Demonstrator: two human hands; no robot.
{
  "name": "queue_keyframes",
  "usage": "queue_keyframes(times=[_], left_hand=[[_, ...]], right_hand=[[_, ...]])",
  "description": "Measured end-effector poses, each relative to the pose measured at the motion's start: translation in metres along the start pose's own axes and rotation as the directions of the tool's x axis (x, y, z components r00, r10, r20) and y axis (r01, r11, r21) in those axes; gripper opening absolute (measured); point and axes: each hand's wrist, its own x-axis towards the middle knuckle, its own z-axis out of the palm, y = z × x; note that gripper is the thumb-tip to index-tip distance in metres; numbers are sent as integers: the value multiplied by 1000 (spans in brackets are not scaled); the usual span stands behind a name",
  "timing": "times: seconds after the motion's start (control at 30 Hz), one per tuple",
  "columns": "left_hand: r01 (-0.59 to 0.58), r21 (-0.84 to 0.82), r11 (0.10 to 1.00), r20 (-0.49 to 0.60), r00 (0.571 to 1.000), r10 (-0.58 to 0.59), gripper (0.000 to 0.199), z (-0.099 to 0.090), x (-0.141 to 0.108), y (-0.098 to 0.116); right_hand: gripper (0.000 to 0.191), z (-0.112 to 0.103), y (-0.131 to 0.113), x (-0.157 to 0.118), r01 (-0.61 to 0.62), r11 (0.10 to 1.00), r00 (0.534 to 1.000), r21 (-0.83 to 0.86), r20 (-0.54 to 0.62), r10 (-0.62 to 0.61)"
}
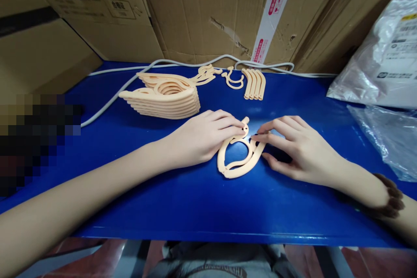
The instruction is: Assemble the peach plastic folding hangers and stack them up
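Note:
A cream plastic folding clothes hanger (240, 169) lies on the blue table in front of me, its arms bent into a loop. My left hand (211, 134) reaches in from the left, fingers closed over the hanger's upper left part near the round pivot; its thumb is hidden. On the other side, my right hand (293, 147) has its fingertips and thumb around the hanger's right arm. Behind my left hand rises a neat stack of similar folded hangers (163, 104). Loose hook pieces (233, 81) and several short curved arm pieces (254, 84) lie farther back.
Cardboard boxes (202, 17) wall off the table's back and left. A grey-white cable (107, 106) runs along the rear and past the stack. A plastic-wrapped package (374, 61) stands at right, with a clear bag (387, 139) before it. The blue table's (202, 221) front edge is near me.

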Motion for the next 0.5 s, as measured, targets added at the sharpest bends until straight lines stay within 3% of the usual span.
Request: queue_keyframes(times=[0.23,0.37,0.5], left_hand=[[-11,224,974,-8,1000,14,30,-9,0,4],[-20,228,974,14,1000,17,26,-12,0,8],[-9,163,987,23,1000,5,22,-13,0,10]], right_hand=[[25,2,0,-1,-96,987,992,-126,-89,85],[20,1,-5,-1,-69,993,993,-96,-106,58],[28,0,-9,0,-59,998,994,-16,-89,57]])
